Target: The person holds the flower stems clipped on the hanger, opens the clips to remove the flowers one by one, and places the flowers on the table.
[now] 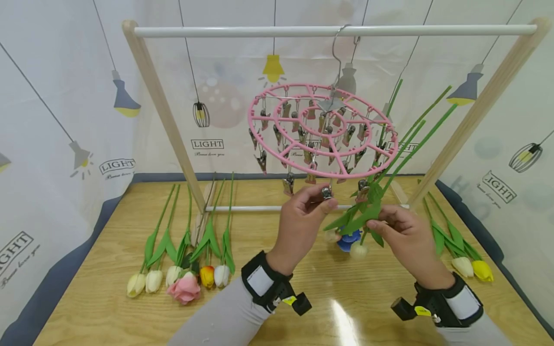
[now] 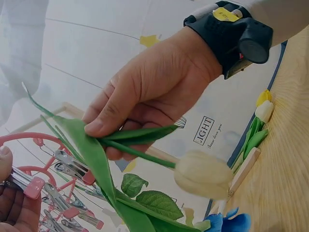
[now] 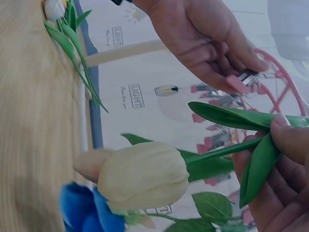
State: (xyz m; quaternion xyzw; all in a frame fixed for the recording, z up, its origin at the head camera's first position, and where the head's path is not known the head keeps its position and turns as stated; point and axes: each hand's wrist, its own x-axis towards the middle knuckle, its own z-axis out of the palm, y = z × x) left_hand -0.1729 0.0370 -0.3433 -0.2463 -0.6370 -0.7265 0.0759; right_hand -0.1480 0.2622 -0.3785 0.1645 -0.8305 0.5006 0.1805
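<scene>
My left hand (image 1: 298,221) pinches a metal clip (image 1: 326,193) with pink tips at the near side of a round pink hanger (image 1: 305,168). Between thumb and fingers, my right hand (image 1: 402,233) holds a white tulip (image 2: 203,174) by its stem and leaves, bloom pointing down. The tulip's green stems and leaves rise past the hanger's right rim in the head view. Close behind the tulip show a blue flower (image 3: 79,205) and another pale bloom (image 3: 89,164), also head down. Several more clips dangle from the hanger's rings.
The hanger's hook (image 1: 337,53) hangs on the white bar (image 1: 225,31) of a wooden stand (image 1: 166,115). On the table at left lie several tulips and a pink rose (image 1: 185,288). A white tulip (image 1: 462,266) and a yellow tulip (image 1: 482,271) lie at right.
</scene>
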